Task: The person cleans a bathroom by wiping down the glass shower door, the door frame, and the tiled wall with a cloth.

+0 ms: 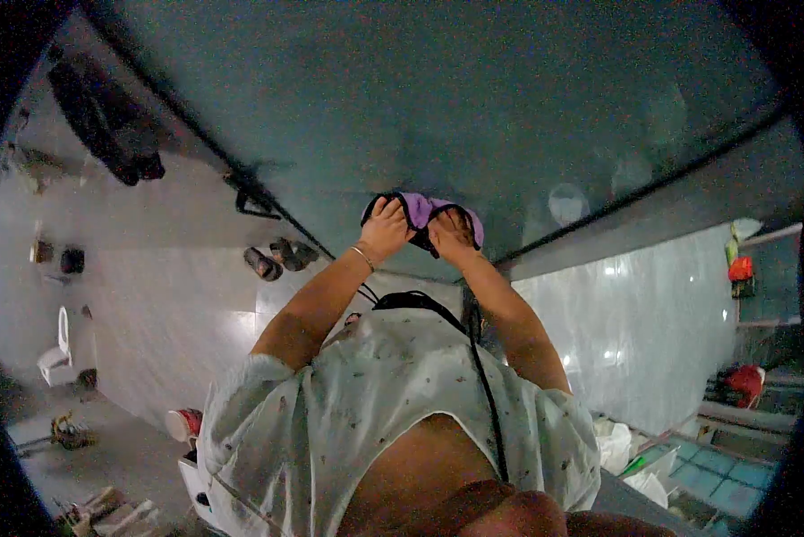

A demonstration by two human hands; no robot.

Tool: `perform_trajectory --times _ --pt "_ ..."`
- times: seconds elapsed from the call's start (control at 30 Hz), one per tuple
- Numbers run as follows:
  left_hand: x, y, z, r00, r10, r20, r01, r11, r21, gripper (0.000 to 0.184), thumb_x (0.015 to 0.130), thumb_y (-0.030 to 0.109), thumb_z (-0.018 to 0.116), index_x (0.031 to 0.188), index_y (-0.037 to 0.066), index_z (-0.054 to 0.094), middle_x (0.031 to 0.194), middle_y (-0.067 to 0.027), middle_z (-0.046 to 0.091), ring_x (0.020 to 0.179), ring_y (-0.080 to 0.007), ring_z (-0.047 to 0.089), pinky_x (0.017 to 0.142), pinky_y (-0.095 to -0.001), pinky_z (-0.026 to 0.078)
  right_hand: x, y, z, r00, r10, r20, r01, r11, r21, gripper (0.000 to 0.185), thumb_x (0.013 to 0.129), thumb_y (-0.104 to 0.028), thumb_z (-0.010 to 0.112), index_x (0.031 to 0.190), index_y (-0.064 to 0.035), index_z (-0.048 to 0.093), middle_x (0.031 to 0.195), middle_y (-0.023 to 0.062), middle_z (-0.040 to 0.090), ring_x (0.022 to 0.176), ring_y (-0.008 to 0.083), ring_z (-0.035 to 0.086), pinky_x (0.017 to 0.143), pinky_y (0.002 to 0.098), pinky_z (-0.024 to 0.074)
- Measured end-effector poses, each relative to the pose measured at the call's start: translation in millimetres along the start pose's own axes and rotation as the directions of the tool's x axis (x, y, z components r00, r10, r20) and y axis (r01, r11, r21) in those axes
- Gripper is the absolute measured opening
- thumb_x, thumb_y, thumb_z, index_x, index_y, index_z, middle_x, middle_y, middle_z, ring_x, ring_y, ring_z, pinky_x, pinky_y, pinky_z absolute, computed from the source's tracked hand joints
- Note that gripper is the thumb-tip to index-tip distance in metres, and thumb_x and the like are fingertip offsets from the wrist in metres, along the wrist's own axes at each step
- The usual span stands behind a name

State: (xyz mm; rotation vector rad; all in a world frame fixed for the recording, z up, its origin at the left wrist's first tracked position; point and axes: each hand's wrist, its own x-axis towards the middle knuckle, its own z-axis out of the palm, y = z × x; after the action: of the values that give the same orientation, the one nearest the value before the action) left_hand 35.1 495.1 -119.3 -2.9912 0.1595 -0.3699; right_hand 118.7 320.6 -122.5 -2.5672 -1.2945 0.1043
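Note:
Both hands are on a purple cloth with black edging, which lies against a large dark greenish surface. My left hand presses on the cloth's left part, its fingers stretched out over it. On the right part, my right hand has its fingers partly under or behind a black-edged fold, so their exact pose is unclear. A thin bracelet circles the left wrist.
Dark slippers lie on the pale floor at left, with a white chair-like object farther off. White bags stand at lower right. A red item is at far right. A black cord hangs down my front.

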Motion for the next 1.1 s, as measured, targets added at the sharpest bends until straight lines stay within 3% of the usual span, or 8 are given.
perform_trajectory --times 0.07,0.33,0.47,0.63,0.73,0.83,1.03,1.1 --pt "-10.3 -22.5 11.7 0.937 -0.027 -0.348 0.0 0.997 -0.077 0.042 0.085 0.042 0.051 0.114 0.014 0.061 0.117 -0.0059 0.057 0.123 -0.0278 0.039 0.107 -0.0489 0.02 23.1 -17.1 3.2 0.996 0.002 0.085 -0.001 1.0 -0.006 0.033 0.09 -0.03 0.044 0.115 -0.0137 0.057 0.13 0.0116 0.044 0.125 0.0338 0.035 0.104 0.0504 0.0266" --pt "-26.4 -82.0 21.6 0.829 -0.397 -0.393 0.305 0.911 -0.278 0.039 0.086 0.038 0.047 0.116 0.015 0.059 0.12 -0.0123 0.055 0.119 -0.0383 0.044 0.106 -0.0601 0.018 96.3 -60.7 52.8 0.989 -0.091 -0.117 0.123 0.943 0.309 0.038 0.094 -0.017 0.038 0.13 -0.0089 0.048 0.137 0.0096 0.04 0.129 0.0308 0.033 0.107 0.042 0.0276" --pt "-30.1 -96.6 25.4 0.769 -0.553 -0.323 0.349 0.784 -0.513 0.041 0.084 0.033 0.048 0.117 0.011 0.057 0.118 -0.0152 0.056 0.114 -0.0377 0.049 0.107 -0.0609 0.015 124.5 -99.5 22.2 0.982 -0.182 -0.047 0.186 0.976 0.111 0.036 0.093 -0.016 0.042 0.126 -0.004 0.05 0.13 0.013 0.051 0.123 0.025 0.045 0.106 0.0347 0.0331" --pt "-26.0 -108.9 49.8 0.761 -0.581 -0.29 0.328 0.729 -0.601 0.041 0.082 0.025 0.051 0.117 0.004 0.056 0.118 -0.0158 0.056 0.113 -0.0355 0.051 0.104 -0.0563 0.023 129.8 -159.4 -32.4 0.991 -0.133 0.0 0.1 0.744 0.661 0.04 0.096 -0.022 0.036 0.131 -0.0047 0.045 0.137 0.0105 0.043 0.127 0.0255 0.038 0.107 0.0339 0.0278" --pt "-15.5 -113.0 81.9 0.703 -0.496 -0.509 0.394 0.868 -0.302 0.042 0.082 0.024 0.051 0.118 0.003 0.056 0.116 -0.0158 0.057 0.11 -0.0344 0.052 0.101 -0.0513 0.03 129.0 -187.6 -80.7 0.978 -0.195 0.074 0.123 0.827 0.549 0.041 0.096 -0.024 0.037 0.132 -0.0036 0.044 0.138 0.0112 0.043 0.128 0.025 0.038 0.107 0.0333 0.0263" --pt "-8.3 -115.8 73.6 0.512 -0.629 -0.585 0.58 0.755 -0.305 0.042 0.082 0.025 0.052 0.117 0.003 0.056 0.114 -0.0158 0.058 0.108 -0.0335 0.052 0.097 -0.0474 0.033 151.1 -182.2 -61.3 0.96 -0.279 -0.04 0.246 0.76 0.601 0.042 0.095 -0.025 0.04 0.131 -0.0024 0.045 0.134 0.013 0.047 0.125 0.0267 0.041 0.106 0.0336 0.0282" --pt "11.9 -110.4 146.2 0.406 -0.846 -0.345 0.237 0.463 -0.854 0.043 0.083 0.032 0.052 0.115 0.005 0.058 0.113 -0.0136 0.059 0.105 -0.0326 0.052 0.095 -0.046 0.035 142.5 -197.2 -89.3 0.952 -0.302 -0.046 0.283 0.816 0.504 0.04 0.095 -0.023 0.041 0.129 -0.0026 0.047 0.131 0.0145 0.05 0.122 0.0292 0.046 0.104 0.0349 0.0317" --pt "18.2 -110.6 151.0 0.202 -0.769 -0.607 0.304 0.638 -0.707 0.049 0.084 0.038 0.05 0.123 0.009 0.053 0.123 -0.0142 0.053 0.115 -0.0325 0.047 0.099 -0.0476 0.031 147.1 -201.6 -99.6 0.957 -0.289 0.034 0.228 0.817 0.529 0.04 0.094 -0.023 0.042 0.128 -0.0023 0.048 0.13 0.0149 0.05 0.121 0.0298 0.046 0.104 0.0351 0.0321"
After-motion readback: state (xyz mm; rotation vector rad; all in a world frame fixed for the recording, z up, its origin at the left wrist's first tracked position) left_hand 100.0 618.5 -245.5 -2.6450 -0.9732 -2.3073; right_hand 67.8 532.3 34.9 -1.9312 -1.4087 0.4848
